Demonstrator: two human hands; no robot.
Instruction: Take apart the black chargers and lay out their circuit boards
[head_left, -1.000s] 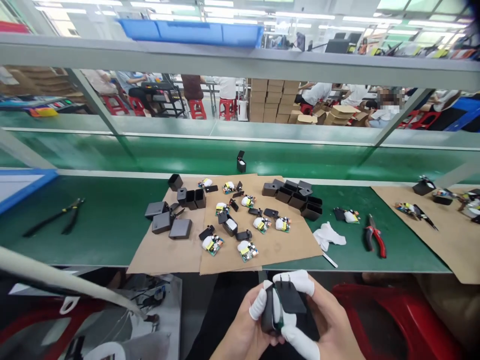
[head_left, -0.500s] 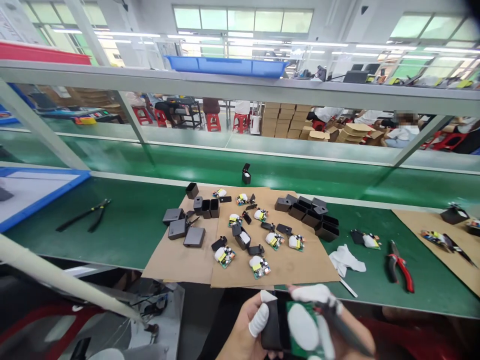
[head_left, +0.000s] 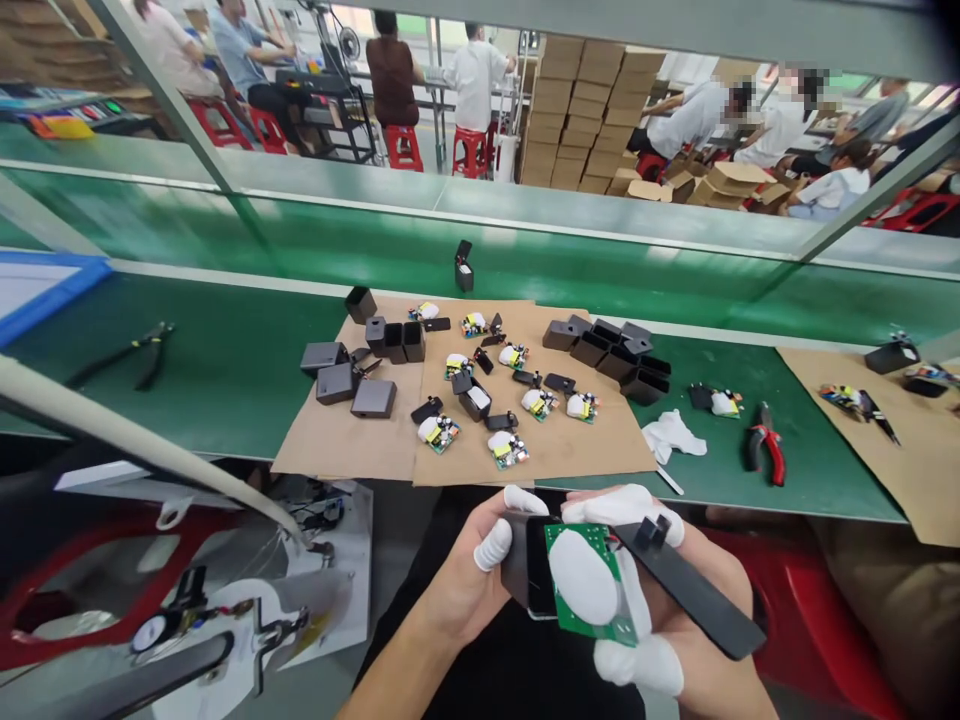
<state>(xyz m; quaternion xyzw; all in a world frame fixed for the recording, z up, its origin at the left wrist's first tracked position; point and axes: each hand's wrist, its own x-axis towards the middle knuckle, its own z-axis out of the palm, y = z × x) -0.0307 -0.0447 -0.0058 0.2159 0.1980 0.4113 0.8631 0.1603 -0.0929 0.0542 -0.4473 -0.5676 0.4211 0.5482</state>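
My left hand (head_left: 480, 560), with white covers on some fingertips, is closed around a black plastic case (head_left: 522, 560) whose opening faces right. White finger covers also show on my right hand (head_left: 675, 600), which grips a green circuit board (head_left: 564, 600) bearing a large white pad. The board's left edge is at the case opening; how far inside it reaches I cannot tell. A black end cap (head_left: 697, 590) hangs off the board's right side by thin wires, lying across my right hand. Both hands are above my lap, in front of the bench edge.
Cardboard sheets (head_left: 382, 450) on the green bench carry several circuit boards (head_left: 508, 450) and black cases (head_left: 373, 400). Red-handled pliers (head_left: 766, 448) and a white cloth (head_left: 675, 436) lie right; black pliers (head_left: 154, 355) lie left. A metal machine (head_left: 240, 620) stands lower left. People sit beyond.
My view has tilted down, so the bench appears higher. My hands show more fully, still holding the case and board; the end cap is now sharper.
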